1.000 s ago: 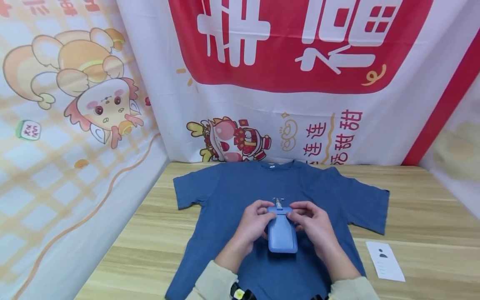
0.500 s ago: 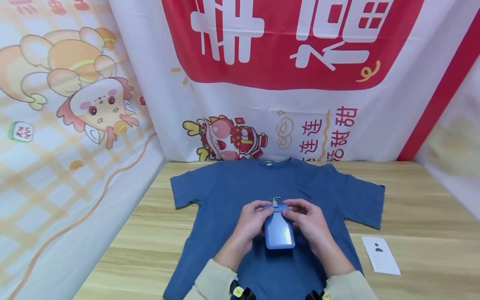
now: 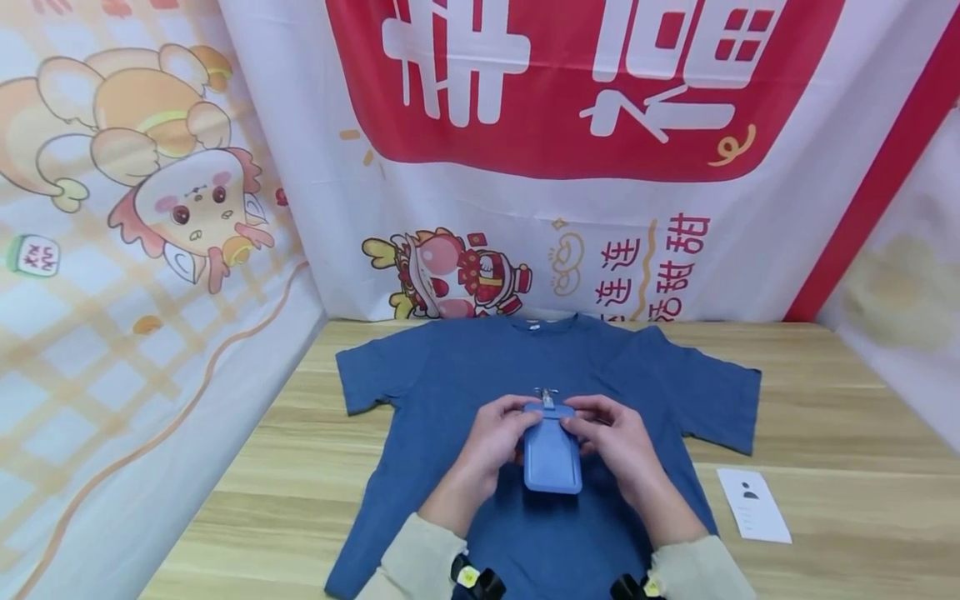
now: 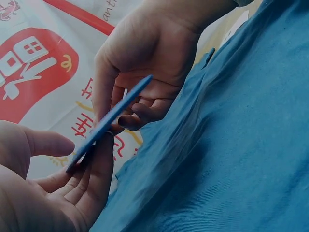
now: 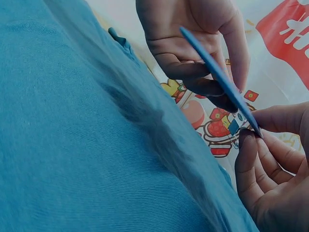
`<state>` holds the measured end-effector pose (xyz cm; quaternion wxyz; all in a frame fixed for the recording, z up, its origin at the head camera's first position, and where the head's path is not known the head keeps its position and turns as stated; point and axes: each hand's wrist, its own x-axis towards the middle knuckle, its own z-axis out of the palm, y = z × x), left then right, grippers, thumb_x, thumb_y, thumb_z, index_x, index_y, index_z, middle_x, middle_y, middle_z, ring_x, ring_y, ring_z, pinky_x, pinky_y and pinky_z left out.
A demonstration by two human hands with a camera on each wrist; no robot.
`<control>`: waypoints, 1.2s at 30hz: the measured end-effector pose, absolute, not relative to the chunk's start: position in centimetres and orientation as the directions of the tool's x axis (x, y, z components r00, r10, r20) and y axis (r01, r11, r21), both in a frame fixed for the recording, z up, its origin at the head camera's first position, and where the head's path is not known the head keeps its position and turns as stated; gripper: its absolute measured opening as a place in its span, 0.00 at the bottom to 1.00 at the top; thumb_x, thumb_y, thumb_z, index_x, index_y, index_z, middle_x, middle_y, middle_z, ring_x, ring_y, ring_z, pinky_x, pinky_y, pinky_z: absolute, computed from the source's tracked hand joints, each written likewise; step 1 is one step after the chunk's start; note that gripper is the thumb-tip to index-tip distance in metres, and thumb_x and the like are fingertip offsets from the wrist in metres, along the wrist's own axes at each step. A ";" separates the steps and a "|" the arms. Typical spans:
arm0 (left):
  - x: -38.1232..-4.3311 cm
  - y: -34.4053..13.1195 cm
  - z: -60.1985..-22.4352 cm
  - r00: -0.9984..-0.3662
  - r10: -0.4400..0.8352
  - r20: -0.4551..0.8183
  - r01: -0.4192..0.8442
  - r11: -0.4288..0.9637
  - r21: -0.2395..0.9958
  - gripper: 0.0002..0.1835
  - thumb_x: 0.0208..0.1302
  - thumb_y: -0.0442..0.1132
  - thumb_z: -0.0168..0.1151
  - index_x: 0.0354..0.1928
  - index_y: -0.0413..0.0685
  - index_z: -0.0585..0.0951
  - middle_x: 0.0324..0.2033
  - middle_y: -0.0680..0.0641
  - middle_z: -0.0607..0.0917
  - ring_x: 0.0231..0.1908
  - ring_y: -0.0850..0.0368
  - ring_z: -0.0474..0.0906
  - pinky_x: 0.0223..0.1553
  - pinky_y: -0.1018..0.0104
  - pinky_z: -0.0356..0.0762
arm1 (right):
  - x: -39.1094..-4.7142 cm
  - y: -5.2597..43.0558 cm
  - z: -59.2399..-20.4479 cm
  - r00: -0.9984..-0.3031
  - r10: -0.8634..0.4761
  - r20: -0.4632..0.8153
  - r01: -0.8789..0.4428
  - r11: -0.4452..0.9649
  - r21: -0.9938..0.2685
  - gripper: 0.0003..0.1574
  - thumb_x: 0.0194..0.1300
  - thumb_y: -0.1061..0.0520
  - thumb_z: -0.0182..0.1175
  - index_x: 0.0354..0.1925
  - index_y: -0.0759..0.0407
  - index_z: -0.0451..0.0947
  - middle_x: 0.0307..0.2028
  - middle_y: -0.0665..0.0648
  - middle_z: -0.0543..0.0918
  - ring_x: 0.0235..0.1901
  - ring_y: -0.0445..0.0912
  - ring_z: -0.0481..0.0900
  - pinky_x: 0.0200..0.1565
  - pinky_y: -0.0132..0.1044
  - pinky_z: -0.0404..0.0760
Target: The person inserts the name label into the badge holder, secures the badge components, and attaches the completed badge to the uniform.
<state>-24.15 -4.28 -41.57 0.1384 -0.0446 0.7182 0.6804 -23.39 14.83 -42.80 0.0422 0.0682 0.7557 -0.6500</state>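
Both hands hold a blue badge holder (image 3: 552, 458) by its upper end, above a dark blue T-shirt (image 3: 480, 367). A metal clip (image 3: 547, 399) sticks up from the holder's top. My left hand (image 3: 491, 437) pinches the upper left side, thumb in front and fingers behind. On the upper right side my right hand (image 3: 611, 437) pinches in the same way. The left wrist view shows the holder (image 4: 113, 116) edge-on, tilted and apart from the cloth. Edge-on too, the holder (image 5: 219, 77) appears in the right wrist view between the two hands.
The T-shirt lies spread on a wooden table (image 3: 270, 492). A white card (image 3: 753, 505) with a person icon lies to the right of the shirt. Printed white cloth (image 3: 450, 200) hangs behind the table, and a patterned cloth (image 3: 150, 350) hangs at the left.
The head view has shifted slightly. Both hands keep their pinch on the badge holder, whose tilt has changed a little; a bright reflection on it half a second ago is gone.
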 end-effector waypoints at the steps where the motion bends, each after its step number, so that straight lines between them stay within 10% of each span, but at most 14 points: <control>1: -24.1 -4.3 -41.6 -0.958 0.121 -0.262 -0.255 0.070 0.964 0.15 0.76 0.45 0.67 0.59 0.53 0.87 0.51 0.48 0.88 0.43 0.52 0.78 0.38 0.63 0.80 | -23.4 14.8 -42.8 -0.987 0.046 -0.152 0.157 0.145 -0.977 0.21 0.74 0.54 0.69 0.62 0.57 0.84 0.49 0.57 0.87 0.43 0.49 0.82 0.43 0.38 0.86; 36: -24.1 -3.2 -42.7 -0.969 0.114 -0.219 -0.210 0.091 0.974 0.11 0.72 0.45 0.72 0.51 0.51 0.90 0.41 0.50 0.92 0.35 0.58 0.82 0.34 0.65 0.78 | -23.5 14.8 -43.1 -0.989 0.072 -0.128 0.138 0.158 -0.978 0.15 0.77 0.52 0.67 0.56 0.56 0.86 0.50 0.57 0.86 0.43 0.50 0.79 0.42 0.38 0.83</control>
